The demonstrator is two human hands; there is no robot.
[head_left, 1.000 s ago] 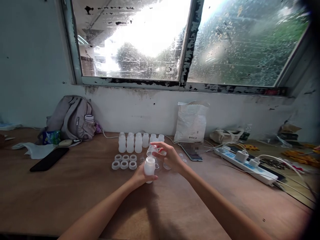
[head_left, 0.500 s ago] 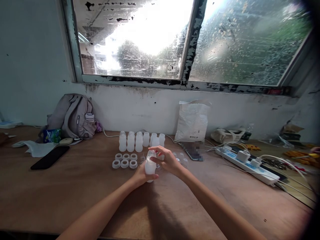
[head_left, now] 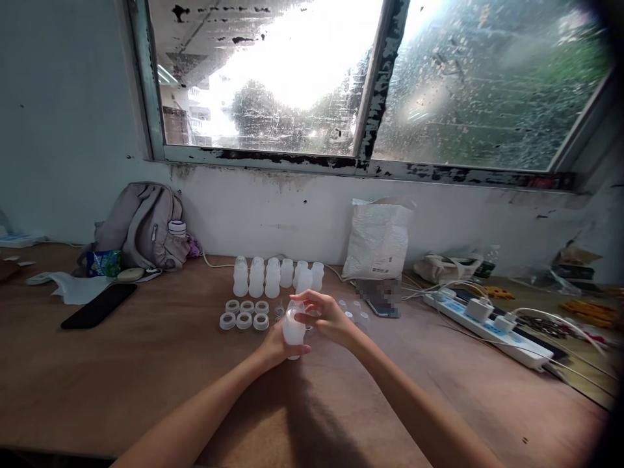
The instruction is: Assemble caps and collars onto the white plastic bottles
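Note:
My left hand is wrapped round the lower body of a white baby bottle, held a little tilted over the table. Fingers of my right hand close on the clear cap at its top. Behind my hands stand several more white bottles in rows; those on the left wear clear caps, while those on the right look open at the top. Left of the held bottle lie several white collar rings. Small clear parts lie beyond my right hand, partly hidden by it.
A black phone, a grey backpack and white tissue are at left. A white mailing bag leans on the wall, with a blurred-out phone before it. A power strip with cables occupies the right side.
The view has shifted slightly. My right fingers have moved a little on the cap; my left hand keeps the same hold on the bottle.

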